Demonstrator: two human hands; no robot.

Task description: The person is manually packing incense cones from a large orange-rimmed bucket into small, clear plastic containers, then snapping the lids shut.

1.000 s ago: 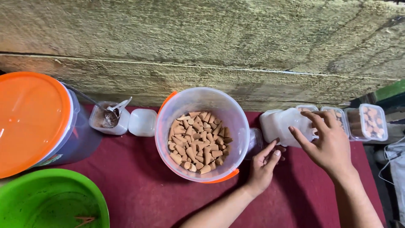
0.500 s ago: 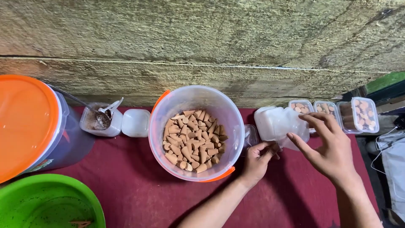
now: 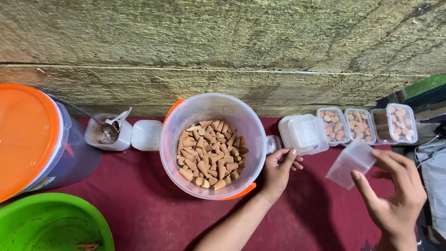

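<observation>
A clear plastic bucket (image 3: 209, 111) with an orange handle stands on the dark red cloth and holds a heap of brown cones (image 3: 210, 155). My left hand (image 3: 278, 169) rests beside its right wall, fingers curled loosely, touching a small clear box (image 3: 273, 143). My right hand (image 3: 395, 195) holds an empty small clear plastic box (image 3: 350, 162) lifted above the cloth. A stack of empty clear boxes (image 3: 303, 132) stands just beyond my left hand.
Three small clear boxes (image 3: 367, 124) filled with cones line the wall at right. At left are a tub with an orange lid (image 3: 25, 139), a green basin (image 3: 51, 225), a white cup with a spoon (image 3: 109, 132) and a white lid (image 3: 146, 135).
My right hand has come away from the stack of boxes toward me, now holding one empty box. My left hand has opened slightly beside the bucket.
</observation>
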